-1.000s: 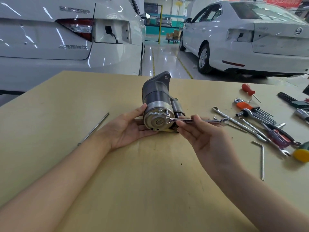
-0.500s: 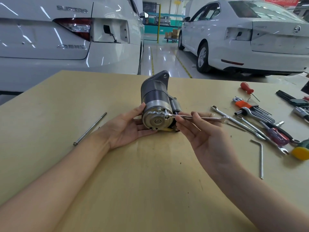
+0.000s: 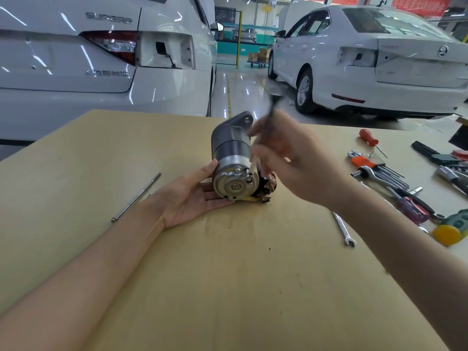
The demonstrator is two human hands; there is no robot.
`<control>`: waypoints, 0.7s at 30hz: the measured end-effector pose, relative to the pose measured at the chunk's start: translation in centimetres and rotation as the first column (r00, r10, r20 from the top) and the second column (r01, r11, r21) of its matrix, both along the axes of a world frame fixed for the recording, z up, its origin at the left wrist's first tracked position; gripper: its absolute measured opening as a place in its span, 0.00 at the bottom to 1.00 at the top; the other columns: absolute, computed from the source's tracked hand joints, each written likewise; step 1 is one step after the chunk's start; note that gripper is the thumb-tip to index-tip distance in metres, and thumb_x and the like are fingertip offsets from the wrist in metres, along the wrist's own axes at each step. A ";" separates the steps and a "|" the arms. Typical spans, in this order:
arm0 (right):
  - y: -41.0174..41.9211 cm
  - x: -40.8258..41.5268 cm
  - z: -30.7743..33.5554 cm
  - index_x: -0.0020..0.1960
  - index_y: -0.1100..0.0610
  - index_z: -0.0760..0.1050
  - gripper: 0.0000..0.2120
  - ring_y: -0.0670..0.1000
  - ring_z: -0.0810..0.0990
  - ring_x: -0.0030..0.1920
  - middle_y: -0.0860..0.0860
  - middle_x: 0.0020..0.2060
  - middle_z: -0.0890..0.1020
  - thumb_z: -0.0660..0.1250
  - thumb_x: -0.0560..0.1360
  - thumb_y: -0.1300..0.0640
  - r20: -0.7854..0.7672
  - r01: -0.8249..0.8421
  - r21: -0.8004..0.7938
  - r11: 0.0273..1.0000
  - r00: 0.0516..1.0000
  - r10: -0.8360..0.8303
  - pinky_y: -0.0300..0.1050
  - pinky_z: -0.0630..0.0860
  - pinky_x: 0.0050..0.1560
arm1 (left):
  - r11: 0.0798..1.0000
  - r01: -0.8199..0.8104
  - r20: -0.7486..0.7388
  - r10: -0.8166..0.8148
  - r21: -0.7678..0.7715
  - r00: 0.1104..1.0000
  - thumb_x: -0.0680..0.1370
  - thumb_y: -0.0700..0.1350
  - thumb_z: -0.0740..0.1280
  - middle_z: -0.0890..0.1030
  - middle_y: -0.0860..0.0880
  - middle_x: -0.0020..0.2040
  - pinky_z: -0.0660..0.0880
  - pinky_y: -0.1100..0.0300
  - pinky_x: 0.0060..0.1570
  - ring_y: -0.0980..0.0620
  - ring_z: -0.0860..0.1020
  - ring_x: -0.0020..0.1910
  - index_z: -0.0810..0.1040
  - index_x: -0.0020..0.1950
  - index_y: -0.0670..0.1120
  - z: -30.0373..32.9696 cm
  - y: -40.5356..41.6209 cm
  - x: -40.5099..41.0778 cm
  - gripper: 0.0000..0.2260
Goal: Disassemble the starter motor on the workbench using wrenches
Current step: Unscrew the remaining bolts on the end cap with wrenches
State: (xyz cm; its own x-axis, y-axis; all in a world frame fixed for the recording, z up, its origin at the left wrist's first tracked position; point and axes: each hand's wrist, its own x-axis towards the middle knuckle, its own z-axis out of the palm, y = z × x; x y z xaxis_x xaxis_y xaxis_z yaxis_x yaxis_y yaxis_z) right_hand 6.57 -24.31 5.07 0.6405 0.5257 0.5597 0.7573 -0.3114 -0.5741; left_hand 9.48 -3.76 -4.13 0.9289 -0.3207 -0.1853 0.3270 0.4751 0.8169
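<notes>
The starter motor (image 3: 231, 153) lies on the tan workbench (image 3: 228, 287) with its silver end cap facing me. My left hand (image 3: 192, 198) cups it from the left and underneath, thumb against the cap's side. My right hand (image 3: 291, 158) is raised just right of the motor and is motion-blurred. It grips a thin wrench (image 3: 268, 122) that stands almost upright, its lower end beside the cap's upper right edge and its blurred upper end above the motor. Copper-coloured parts (image 3: 268, 186) show at the motor's lower right.
A long bolt (image 3: 136, 198) lies left of my left arm. A loose open-end wrench (image 3: 343, 229) rests right of the motor. Hex keys (image 3: 379, 168), screwdrivers (image 3: 369, 139) and other tools crowd the right side. Two white cars (image 3: 101, 72) stand behind the bench.
The wrench has swung from lying level, pointing right, to nearly upright, and my right hand has risen with it. My left hand still cradles the motor.
</notes>
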 end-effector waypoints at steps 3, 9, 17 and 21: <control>3.1 0.3 1.5 0.50 0.55 0.76 0.04 0.43 0.75 0.38 0.43 0.38 0.78 0.63 0.77 0.61 0.250 -0.005 -0.429 0.903 0.960 0.124 0.38 0.71 0.43 | 0.999 0.034 0.016 -0.034 -0.014 0.999 0.75 0.44 0.64 0.83 0.39 0.49 0.80 0.49 0.52 0.45 0.83 0.49 0.86 0.47 0.42 0.1 0.0 -0.4 0.12; 5.7 -1.3 -0.6 0.35 0.53 0.63 0.12 0.53 0.78 0.51 0.49 0.45 0.77 0.59 0.71 0.67 0.402 0.232 -0.856 0.462 0.861 0.312 0.49 0.76 0.45 | 0.997 0.071 -0.007 -0.071 0.020 0.997 0.75 0.50 0.64 0.74 0.37 0.66 0.70 0.51 0.67 0.43 0.74 0.62 0.77 0.64 0.38 0.6 -0.1 -0.7 0.22; 1.1 -3.9 -4.0 0.44 0.57 0.72 0.06 0.45 0.78 0.33 0.51 0.34 0.81 0.65 0.76 0.66 -0.174 0.014 0.263 0.965 0.984 0.034 0.40 0.76 0.40 | 1.000 0.030 0.002 -0.030 -0.008 1.000 0.75 0.51 0.64 0.81 0.37 0.55 0.77 0.49 0.59 0.44 0.81 0.54 0.75 0.62 0.37 0.4 -0.2 -0.4 0.22; 0.1 -3.8 -5.6 0.45 0.63 0.72 0.04 0.55 0.81 0.34 0.59 0.36 0.82 0.60 0.78 0.68 -0.573 0.360 0.653 0.667 0.810 0.124 0.48 0.79 0.41 | 0.999 0.032 0.015 -0.032 0.012 0.999 0.74 0.51 0.65 0.82 0.38 0.56 0.77 0.47 0.59 0.43 0.82 0.55 0.76 0.61 0.38 0.5 -0.2 -0.4 0.21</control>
